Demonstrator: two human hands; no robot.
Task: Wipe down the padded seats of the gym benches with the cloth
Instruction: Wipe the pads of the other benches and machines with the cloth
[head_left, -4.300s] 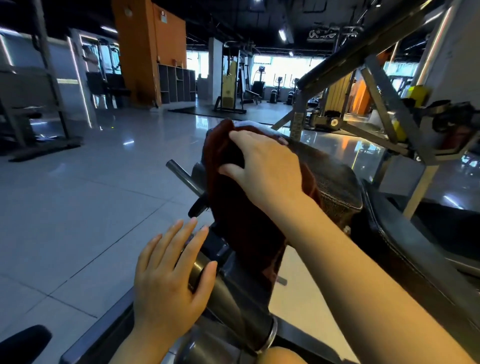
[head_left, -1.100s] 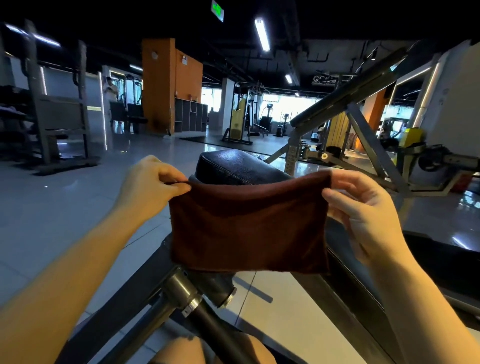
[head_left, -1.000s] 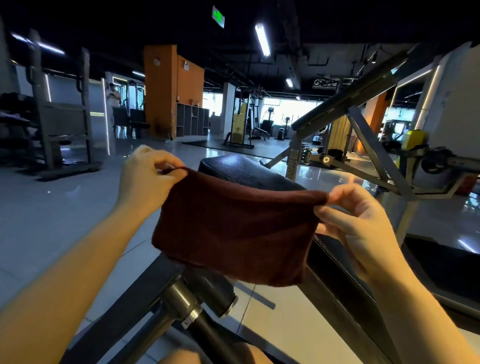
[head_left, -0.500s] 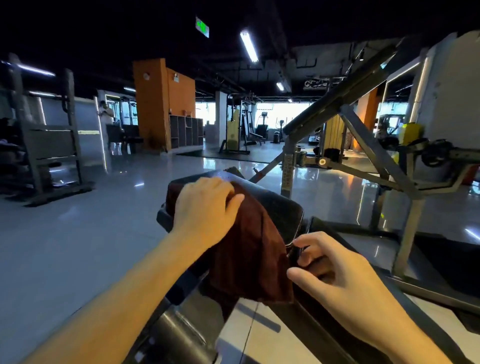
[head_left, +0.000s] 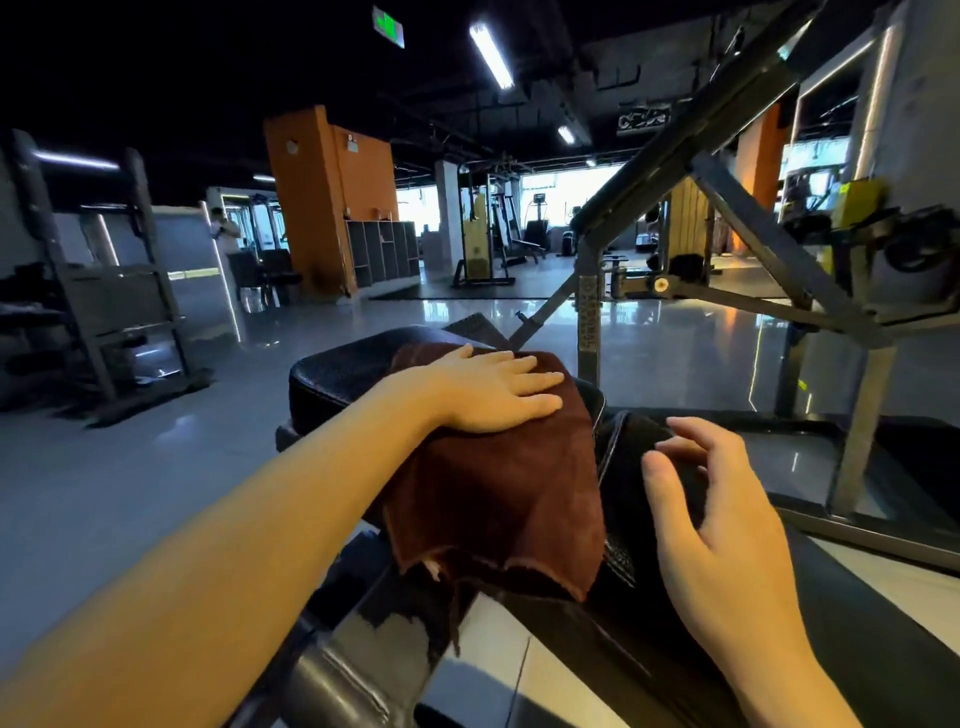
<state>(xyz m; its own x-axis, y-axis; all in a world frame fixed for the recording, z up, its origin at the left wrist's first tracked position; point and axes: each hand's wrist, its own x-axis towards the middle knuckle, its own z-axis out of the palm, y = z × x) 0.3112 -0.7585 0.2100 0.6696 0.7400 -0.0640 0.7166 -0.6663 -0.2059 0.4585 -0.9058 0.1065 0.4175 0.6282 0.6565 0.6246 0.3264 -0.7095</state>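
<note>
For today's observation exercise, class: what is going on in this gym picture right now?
A person is wiping a gym bench. The left hand presses flat on a dark red cloth draped over the black padded seat. The right hand hovers open beside the cloth, above the adjoining pad, holding nothing. Part of the seat left of the cloth lies uncovered.

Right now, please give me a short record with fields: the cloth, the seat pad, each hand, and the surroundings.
cloth: dark brown towel cloth, spread over the pad, near edge hanging down
seat pad: black padded bench seat, partly covered by the cloth
left hand: flat on the cloth, fingers straight, pressing it to the pad
right hand: off the cloth, fingers loosely spread, holding nothing
surroundings: grey metal machine frame behind the pad; glossy grey floor
</note>
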